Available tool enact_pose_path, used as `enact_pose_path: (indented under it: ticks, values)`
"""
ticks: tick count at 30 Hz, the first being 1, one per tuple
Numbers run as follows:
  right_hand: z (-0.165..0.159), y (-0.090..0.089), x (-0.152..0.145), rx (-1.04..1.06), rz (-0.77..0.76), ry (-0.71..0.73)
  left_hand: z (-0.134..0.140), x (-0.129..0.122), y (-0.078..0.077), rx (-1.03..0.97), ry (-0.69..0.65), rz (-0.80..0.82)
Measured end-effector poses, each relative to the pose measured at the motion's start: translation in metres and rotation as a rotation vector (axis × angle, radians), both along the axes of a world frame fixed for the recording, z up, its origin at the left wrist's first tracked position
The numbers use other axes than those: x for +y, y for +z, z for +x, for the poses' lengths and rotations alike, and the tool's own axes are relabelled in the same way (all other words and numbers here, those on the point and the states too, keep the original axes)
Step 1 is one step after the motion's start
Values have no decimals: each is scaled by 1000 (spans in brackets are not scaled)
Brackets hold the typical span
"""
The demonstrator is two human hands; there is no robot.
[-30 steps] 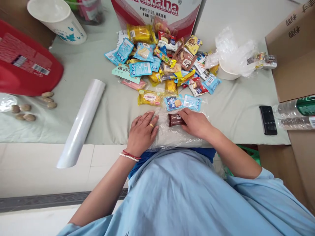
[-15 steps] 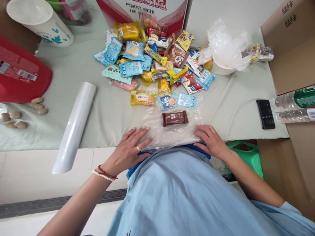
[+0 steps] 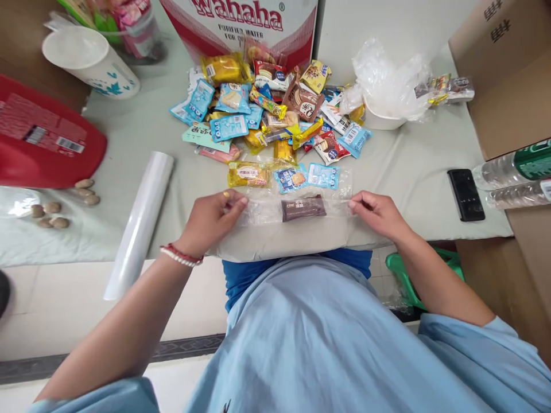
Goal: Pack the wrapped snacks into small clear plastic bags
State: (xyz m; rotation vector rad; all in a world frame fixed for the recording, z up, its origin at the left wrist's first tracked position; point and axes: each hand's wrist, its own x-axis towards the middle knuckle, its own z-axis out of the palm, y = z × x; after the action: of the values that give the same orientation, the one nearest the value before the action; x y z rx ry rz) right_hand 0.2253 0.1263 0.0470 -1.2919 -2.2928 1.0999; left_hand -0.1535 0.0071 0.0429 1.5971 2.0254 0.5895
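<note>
A sheet of clear plastic film (image 3: 262,213) lies on the cloth-covered table, its near edge lifted and folded up over a dark brown snack bar (image 3: 303,208). My left hand (image 3: 217,218) pinches the film's left end between thumb and fingers. At the other end, my right hand (image 3: 376,212) pinches it the same way, with the film stretched between both. Just beyond the bar, on the film, sit a yellow snack packet (image 3: 248,174) and two small blue packets, one with a biscuit picture (image 3: 290,179), the other printed with text (image 3: 323,176).
Behind the film is a heap of wrapped snacks (image 3: 267,109) against a Wahaha carton (image 3: 241,20). To the left lie a plastic film roll (image 3: 140,223), a red bag (image 3: 47,135) and a paper cup (image 3: 92,60). Rightward are a bowl with plastic (image 3: 385,117), a phone (image 3: 465,195) and bottles (image 3: 516,172).
Both hands have gone from lying spread on the film's near corners to pinching it. They moved away from my body, bringing the near edge over the brown bar.
</note>
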Motion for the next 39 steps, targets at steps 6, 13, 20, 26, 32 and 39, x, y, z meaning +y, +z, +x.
enact_pose_path:
  ticks: [6,13,20,26,32,39]
  values:
    - [-20,-1,16,-193,296,-282,6,27,4,190,477,391]
    - [-50,3,-26,-108,541,285,80,-26,7,258,-32,723]
    - [-54,12,1,-539,218,242,115,20,-25,299,-221,274]
    - [-98,9,55,-442,363,161,116,27,-18,417,-244,248]
    - [-135,-2,81,-394,256,313,118,23,-12,448,-267,132]
    - [-113,22,27,-237,387,478,119,25,-16,351,-271,103]
